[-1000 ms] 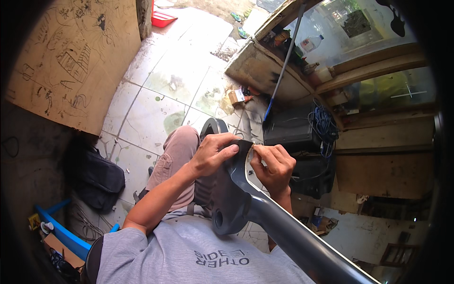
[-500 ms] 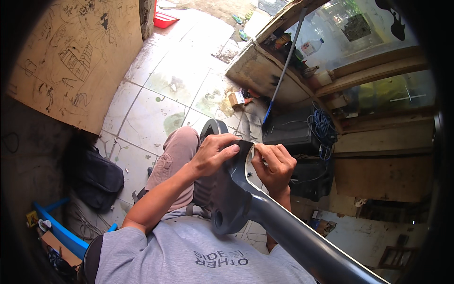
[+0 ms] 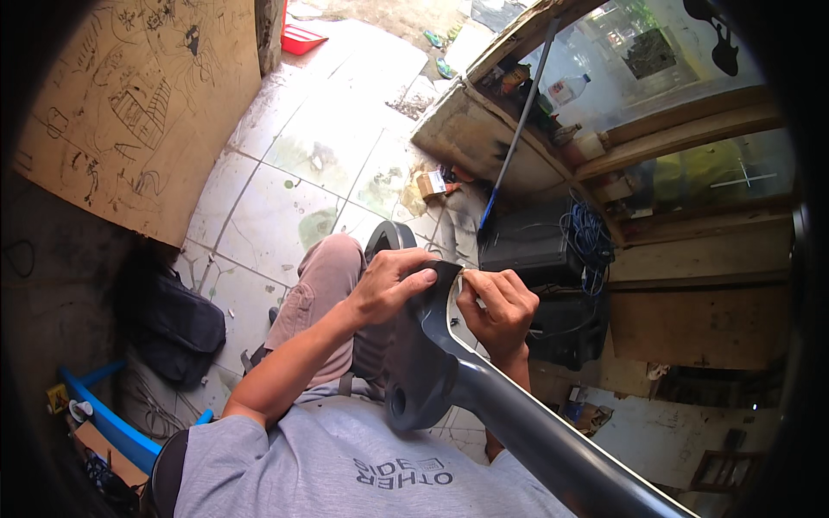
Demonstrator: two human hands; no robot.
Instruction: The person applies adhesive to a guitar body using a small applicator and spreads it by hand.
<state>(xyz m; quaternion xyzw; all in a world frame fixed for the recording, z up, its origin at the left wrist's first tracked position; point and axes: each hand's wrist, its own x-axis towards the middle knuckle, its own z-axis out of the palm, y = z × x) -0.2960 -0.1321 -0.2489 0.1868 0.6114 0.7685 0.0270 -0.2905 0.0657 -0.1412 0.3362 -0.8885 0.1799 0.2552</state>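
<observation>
Across my lap lies a long, dark grey, glossy curved piece (image 3: 527, 406) with a pale strip along its edge, a pointed tip and a round hole. My left hand (image 3: 393, 281) is closed on the upper part, thumb and fingers gripping beside the dark tip (image 3: 446, 269). Just to the right, my right hand (image 3: 499, 306) is closed, its thumb and forefinger pinched against the pale edge at that tip. Whatever is between those fingertips is too small to make out. A rounded dark loop (image 3: 393, 233) rises behind my left hand.
Black cases (image 3: 528, 242) with a coiled blue cable (image 3: 589, 233) stand at the right, below a wood-framed window. A long pole (image 3: 518, 129) leans there. A black backpack (image 3: 177, 328) and a blue frame (image 3: 121, 432) are at the left. A small box (image 3: 430, 183) lies on the tiled floor.
My right hand has shifted slightly down and left along the edge by the tip. My left hand keeps its grip, and the dark piece has barely moved.
</observation>
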